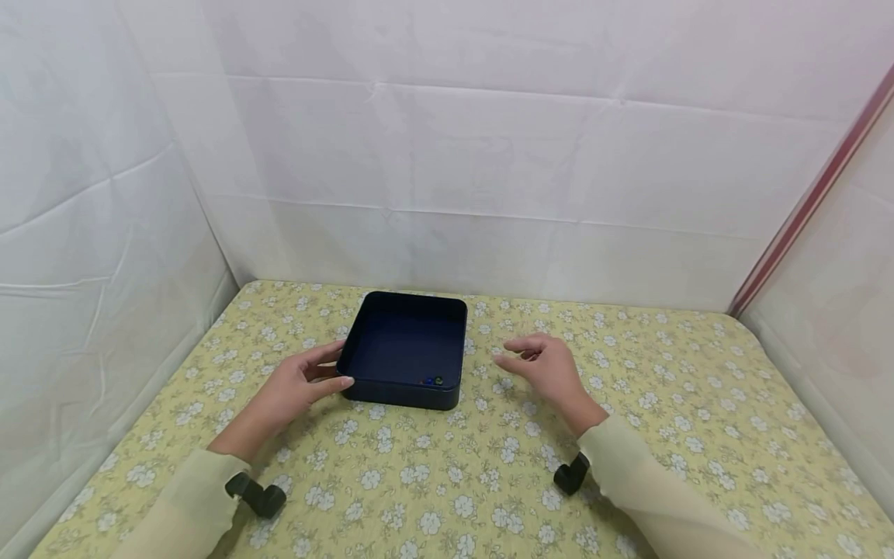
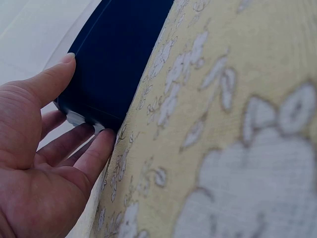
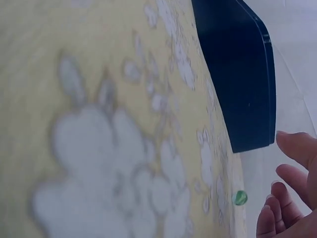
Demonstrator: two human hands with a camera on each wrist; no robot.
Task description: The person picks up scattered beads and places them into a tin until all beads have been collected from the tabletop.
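A square dark navy box (image 1: 401, 394) with low walls and an open top stands on the flowered cloth. Several small glass marbles (image 1: 438, 380) lie inside along its front wall, one blue and one green among them. My left hand (image 1: 296, 384) grips the box's left side near the front corner, thumb (image 2: 62, 74) at the front rim and fingers along the side wall. To the right of the box, my right hand (image 1: 548, 369) hovers with loosely bent fingers and nothing between them. Near those fingertips, a green marble (image 3: 239, 198) shows in the right wrist view.
A yellow tablecloth (image 1: 433, 473) with white flowers covers the table. White cloth walls (image 1: 489, 155) enclose its back and sides, with a reddish strip (image 1: 810, 202) at the back right corner. Black wrist straps (image 1: 258, 494) sit over both pale sleeves.
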